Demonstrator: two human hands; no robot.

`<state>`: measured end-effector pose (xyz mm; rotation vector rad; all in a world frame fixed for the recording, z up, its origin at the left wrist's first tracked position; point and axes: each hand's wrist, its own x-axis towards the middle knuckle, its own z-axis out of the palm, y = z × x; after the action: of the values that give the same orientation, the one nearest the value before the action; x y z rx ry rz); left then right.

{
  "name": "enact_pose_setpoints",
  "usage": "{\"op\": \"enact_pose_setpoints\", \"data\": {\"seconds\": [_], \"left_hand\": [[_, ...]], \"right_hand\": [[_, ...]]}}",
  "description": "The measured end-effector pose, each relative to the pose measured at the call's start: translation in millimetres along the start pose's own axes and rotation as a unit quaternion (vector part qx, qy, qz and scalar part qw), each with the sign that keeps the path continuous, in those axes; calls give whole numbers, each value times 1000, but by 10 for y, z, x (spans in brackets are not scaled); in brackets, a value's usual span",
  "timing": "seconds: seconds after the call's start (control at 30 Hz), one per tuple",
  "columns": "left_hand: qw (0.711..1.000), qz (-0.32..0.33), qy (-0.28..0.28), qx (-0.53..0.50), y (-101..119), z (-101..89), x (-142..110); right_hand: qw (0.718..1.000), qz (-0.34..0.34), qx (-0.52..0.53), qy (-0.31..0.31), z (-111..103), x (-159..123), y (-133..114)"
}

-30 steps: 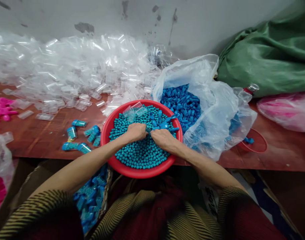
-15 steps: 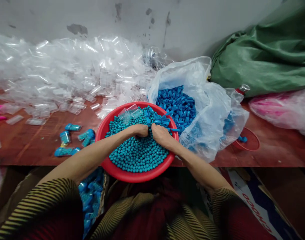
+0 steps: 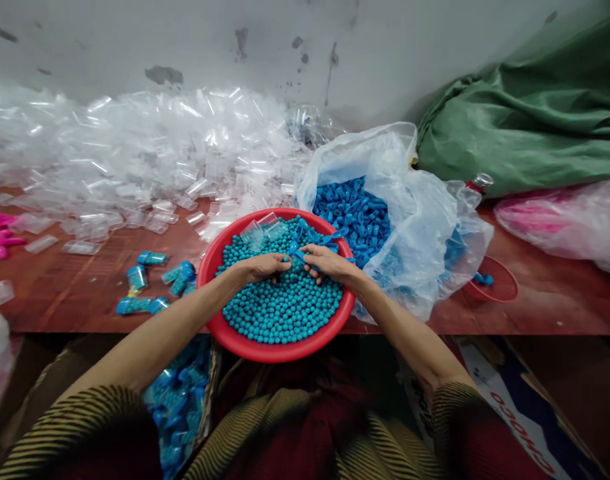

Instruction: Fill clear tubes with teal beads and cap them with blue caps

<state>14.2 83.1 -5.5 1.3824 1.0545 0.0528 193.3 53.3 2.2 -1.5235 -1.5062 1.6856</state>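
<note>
A red basin full of round turquoise beads stands at the table's front edge. Over the beads, my left hand is closed, fingertips together; what it holds, if anything, I cannot make out. My right hand, close beside it, pinches a small blue plastic piece that points toward the left fingertips. More blue plastic pieces lie on the beads at the basin's back right. Clear plastic tubes rest on the beads at the back.
Clear tubes are heaped along the wall. A plastic bag of blue pieces leans open right of the basin. Bead-filled tubes with blue caps lie at left; more fill a box below. A red mesh basket sits at right.
My hands have drawn slightly apart and risen off the beads. The blue piece in my right hand now shows between them. The whole view has shifted a little.
</note>
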Motion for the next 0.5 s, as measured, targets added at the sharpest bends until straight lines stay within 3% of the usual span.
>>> {"op": "enact_pose_setpoints", "data": {"seconds": [0.23,0.37,0.5], "left_hand": [[991,62,-4,-122,-114,16,-139],[971,93,16,-221,-105,118,-243],[983,14,109,-149,-84,168,-305]], "right_hand": [[997,-65,36,-10,33,-31,12],[992,-108,65,17,106,-11,13],[983,-148,-47,93,147,3,41]]}}
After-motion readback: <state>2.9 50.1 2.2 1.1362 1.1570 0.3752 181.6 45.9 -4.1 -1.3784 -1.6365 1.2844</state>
